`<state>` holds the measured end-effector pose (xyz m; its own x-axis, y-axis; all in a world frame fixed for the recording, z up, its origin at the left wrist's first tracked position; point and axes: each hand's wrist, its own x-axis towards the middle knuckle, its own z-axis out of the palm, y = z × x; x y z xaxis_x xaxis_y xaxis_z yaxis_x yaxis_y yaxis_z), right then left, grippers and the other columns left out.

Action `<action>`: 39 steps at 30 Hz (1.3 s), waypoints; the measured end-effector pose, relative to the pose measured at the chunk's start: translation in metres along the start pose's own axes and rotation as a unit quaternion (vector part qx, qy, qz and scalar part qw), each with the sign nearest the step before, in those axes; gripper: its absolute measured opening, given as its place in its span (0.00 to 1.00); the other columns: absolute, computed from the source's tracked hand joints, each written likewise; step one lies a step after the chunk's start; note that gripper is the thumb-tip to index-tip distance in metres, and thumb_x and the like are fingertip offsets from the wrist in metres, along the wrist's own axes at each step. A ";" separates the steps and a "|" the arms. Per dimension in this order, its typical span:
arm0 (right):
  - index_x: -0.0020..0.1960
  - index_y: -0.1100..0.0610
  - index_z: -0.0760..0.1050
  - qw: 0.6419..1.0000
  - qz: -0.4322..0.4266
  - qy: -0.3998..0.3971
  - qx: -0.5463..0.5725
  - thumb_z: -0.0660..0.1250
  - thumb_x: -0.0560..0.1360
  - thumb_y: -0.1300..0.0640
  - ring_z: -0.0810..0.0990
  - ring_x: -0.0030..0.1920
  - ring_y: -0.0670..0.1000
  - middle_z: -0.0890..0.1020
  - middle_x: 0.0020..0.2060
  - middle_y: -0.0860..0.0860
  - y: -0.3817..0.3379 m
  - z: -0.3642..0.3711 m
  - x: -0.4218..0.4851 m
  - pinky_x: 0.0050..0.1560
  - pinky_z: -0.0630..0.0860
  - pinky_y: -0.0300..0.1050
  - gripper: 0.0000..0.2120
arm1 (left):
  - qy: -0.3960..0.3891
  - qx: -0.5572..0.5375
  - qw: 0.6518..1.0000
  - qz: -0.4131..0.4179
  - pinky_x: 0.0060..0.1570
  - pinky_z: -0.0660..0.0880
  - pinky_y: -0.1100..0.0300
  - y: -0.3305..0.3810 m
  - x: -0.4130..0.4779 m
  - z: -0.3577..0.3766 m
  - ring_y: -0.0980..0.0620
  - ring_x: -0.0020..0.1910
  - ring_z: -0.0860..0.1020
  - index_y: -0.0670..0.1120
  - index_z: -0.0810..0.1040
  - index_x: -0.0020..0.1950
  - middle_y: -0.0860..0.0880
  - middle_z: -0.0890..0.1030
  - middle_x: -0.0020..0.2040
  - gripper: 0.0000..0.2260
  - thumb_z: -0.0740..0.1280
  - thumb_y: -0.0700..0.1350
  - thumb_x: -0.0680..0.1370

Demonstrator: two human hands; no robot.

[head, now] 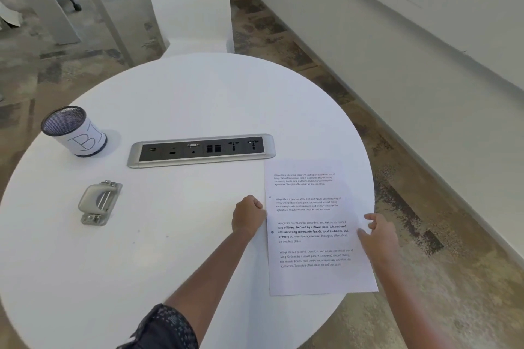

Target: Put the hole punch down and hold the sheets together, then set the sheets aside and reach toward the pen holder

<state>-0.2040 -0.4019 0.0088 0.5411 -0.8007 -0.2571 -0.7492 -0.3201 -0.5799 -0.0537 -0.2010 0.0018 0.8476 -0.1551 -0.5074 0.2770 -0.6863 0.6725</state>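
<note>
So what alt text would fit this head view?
Two hands, left hand and right hand, hold a printed sheet by its side edges on a round white table, near a hole punch and mesh cup.

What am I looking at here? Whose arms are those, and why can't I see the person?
The camera sits on the person's head and looks down, so you see only their arms. They are at a round white table. The left hand holds the left edge of a printed sheet of paper, and the right hand holds its right edge. The paper has two punched holes. Also on the table are a metal hole punch, a mesh pen cup marked "B1", and a strip of sockets. A white chair stands behind.
</note>
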 end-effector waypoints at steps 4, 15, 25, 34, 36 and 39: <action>0.56 0.61 0.74 0.995 -0.104 0.011 -0.004 0.64 0.73 0.65 0.75 0.45 0.55 0.76 0.49 0.59 -0.019 0.012 -0.011 0.42 0.71 0.45 0.12 | 0.049 0.044 0.997 0.037 0.38 0.68 0.60 -0.008 -0.009 -0.006 0.44 0.42 0.76 0.46 0.71 0.40 0.45 0.79 0.42 0.05 0.58 0.39 0.73; 0.46 0.60 0.79 0.965 -0.222 -0.139 0.030 0.62 0.72 0.68 0.74 0.39 0.50 0.78 0.39 0.53 -0.100 0.106 -0.076 0.39 0.65 0.32 0.08 | 0.223 0.223 0.922 0.224 0.33 0.73 0.55 -0.069 -0.003 -0.079 0.43 0.39 0.78 0.43 0.79 0.44 0.45 0.80 0.41 0.07 0.68 0.36 0.67; 0.46 0.59 0.79 0.956 -0.231 -0.181 0.021 0.62 0.73 0.65 0.75 0.38 0.40 0.77 0.38 0.49 -0.164 0.199 -0.151 0.38 0.68 0.28 0.08 | 0.248 0.306 0.881 0.262 0.40 0.77 0.58 -0.163 0.019 -0.200 0.44 0.46 0.81 0.44 0.79 0.47 0.44 0.81 0.47 0.13 0.58 0.39 0.68; 0.43 0.60 0.80 0.968 -0.236 -0.085 -0.018 0.65 0.72 0.64 0.77 0.40 0.54 0.79 0.36 0.53 -0.189 0.239 -0.190 0.39 0.71 0.40 0.05 | 0.291 0.293 0.870 0.268 0.52 0.73 0.52 -0.223 0.040 -0.275 0.45 0.59 0.70 0.43 0.71 0.56 0.40 0.78 0.57 0.13 0.56 0.45 0.74; 0.42 0.61 0.80 0.969 -0.234 -0.065 -0.035 0.65 0.72 0.64 0.78 0.42 0.56 0.80 0.38 0.55 -0.190 0.242 -0.196 0.39 0.73 0.45 0.05 | 0.282 0.297 0.876 0.255 0.55 0.70 0.52 -0.231 0.043 -0.284 0.43 0.60 0.73 0.42 0.72 0.58 0.39 0.77 0.60 0.16 0.51 0.49 0.79; 0.43 0.61 0.80 0.971 -0.225 -0.050 -0.067 0.65 0.73 0.62 0.77 0.44 0.56 0.79 0.39 0.55 -0.194 0.244 -0.202 0.38 0.73 0.47 0.05 | 0.275 0.276 0.887 0.248 0.55 0.72 0.49 -0.236 0.050 -0.295 0.41 0.60 0.75 0.40 0.73 0.59 0.39 0.76 0.61 0.22 0.46 0.51 0.80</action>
<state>-0.0750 -0.0541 -0.0157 0.8545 -0.5135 -0.0784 -0.4675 -0.6942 -0.5473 0.0566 0.1627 -0.0228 0.9379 -0.2694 0.2186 -0.3268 -0.8977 0.2955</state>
